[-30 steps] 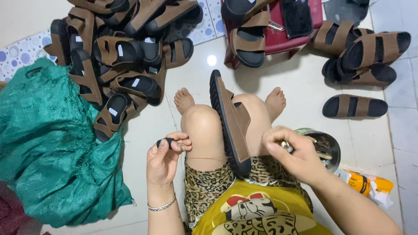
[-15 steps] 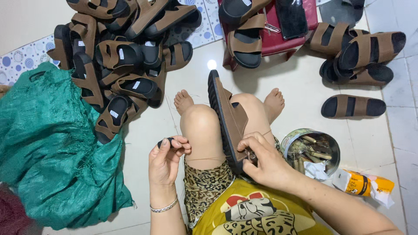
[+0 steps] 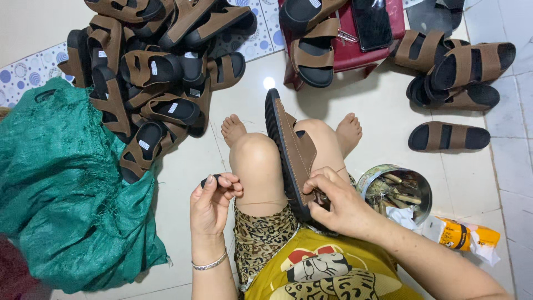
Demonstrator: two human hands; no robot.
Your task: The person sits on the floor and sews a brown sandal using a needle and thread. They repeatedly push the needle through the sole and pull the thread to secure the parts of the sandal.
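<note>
We are gripping the brown sandal between our knees with our right hand, our left hand pinching a small dark object beside the tin.

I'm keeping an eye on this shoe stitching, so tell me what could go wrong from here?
The right hand works at the strap of the brown sandal, which is only wedged on edge between the knees, so it could slip. A thin thread runs taut over the bare thigh to the left hand and might snag or chafe. The open tin of small tools sits close by the right forearm and could be knocked over.
</note>
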